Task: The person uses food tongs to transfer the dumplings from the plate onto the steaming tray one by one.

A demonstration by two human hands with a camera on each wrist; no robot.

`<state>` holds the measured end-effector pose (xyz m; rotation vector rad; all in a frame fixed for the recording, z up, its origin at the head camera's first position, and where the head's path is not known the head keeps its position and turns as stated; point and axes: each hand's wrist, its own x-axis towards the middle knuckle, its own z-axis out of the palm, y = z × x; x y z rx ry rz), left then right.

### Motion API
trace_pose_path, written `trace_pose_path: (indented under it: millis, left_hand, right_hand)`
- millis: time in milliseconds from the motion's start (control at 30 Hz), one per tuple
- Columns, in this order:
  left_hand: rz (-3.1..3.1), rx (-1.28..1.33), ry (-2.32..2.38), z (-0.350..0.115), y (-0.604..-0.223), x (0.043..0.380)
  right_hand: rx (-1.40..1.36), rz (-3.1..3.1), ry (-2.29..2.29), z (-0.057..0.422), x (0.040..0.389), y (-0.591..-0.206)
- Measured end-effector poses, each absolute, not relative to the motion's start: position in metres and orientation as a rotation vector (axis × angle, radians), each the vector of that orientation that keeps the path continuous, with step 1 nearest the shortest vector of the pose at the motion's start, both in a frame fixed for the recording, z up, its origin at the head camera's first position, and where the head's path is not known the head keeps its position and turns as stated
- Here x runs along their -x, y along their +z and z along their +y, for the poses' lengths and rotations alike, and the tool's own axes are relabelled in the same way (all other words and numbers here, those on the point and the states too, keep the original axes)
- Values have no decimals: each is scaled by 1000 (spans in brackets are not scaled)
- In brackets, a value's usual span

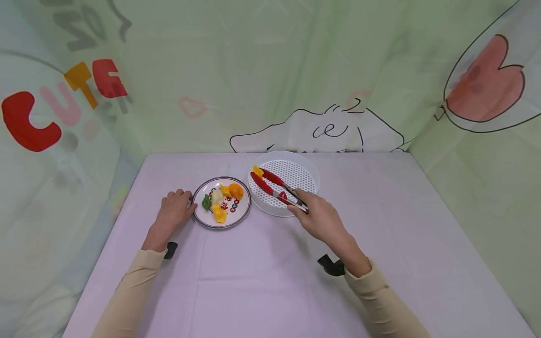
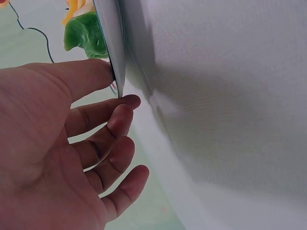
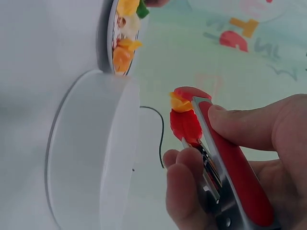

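Observation:
My left hand (image 1: pixel 174 209) pinches the left rim of a white plate (image 1: pixel 209 219) with a dark edge, thumb on top and index finger beneath. On the plate lie several dumpling-like pieces: a green one (image 1: pixel 206 202), a white one (image 1: pixel 217 197), an orange one (image 1: pixel 236 191) and yellow ones (image 1: pixel 219 213). My right hand (image 1: pixel 318 217) grips metal tongs with red tips and red handle panels (image 3: pixel 240 177). Between the tong tips (image 1: pixel 262 183) a small yellow piece (image 3: pixel 181 102) is held above the left part of a white round steamer basket (image 1: pixel 312 183) with a perforated base.
A pale cloth covers the table (image 1: pixel 253 291). The plate and the basket stand side by side near its back edge, almost touching. Printed curtains (image 1: pixel 270 70) hang behind the table and at both sides. Black wrist mounts (image 1: pixel 331 265) stick out below the wrists.

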<state>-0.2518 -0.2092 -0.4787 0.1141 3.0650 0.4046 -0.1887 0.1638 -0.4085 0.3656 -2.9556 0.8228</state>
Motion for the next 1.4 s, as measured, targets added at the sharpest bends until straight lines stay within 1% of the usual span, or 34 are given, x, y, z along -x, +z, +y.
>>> trace_pose_path:
  millis: [300,767,1400]
  left_hand:
    - [3075,-109,414,-210,-483,253]
    - [3077,-104,420,-212,-486,255]
    - [3090,-107,426,-212,-488,255]
  right_hand:
    - [-262,-3011,741,184,203,-416]
    - [-309,-3197,498,204,233,-404]
    - [-271,-3256,495,205,239,-409]
